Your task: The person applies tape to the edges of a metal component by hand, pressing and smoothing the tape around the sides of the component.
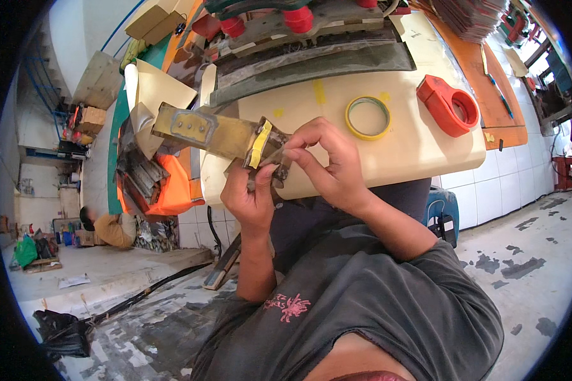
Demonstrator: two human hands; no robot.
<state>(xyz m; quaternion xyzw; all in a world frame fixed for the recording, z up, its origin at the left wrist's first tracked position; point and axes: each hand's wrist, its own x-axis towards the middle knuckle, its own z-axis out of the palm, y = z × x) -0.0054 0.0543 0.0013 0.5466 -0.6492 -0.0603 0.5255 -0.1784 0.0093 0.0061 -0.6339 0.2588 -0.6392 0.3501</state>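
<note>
Carefully now: left hand (253,197) clamped around the long yellowish metal part (213,132), right hand (327,165) pinching the yellow tape strip (259,145) at its near end. Best pressed flat, wrinkle-free. Tape roll (368,117) beyond the hands on the surface (419,149).

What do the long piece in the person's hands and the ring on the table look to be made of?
The long piece looks like metal under a worn, yellowish coating: flat, rigid, with rivet-like dots. A yellow strip wraps one end, probably tape. The ring looks like a roll of yellow tape: thin, hollow, matte. The red collar beside it seems moulded plastic.
</note>
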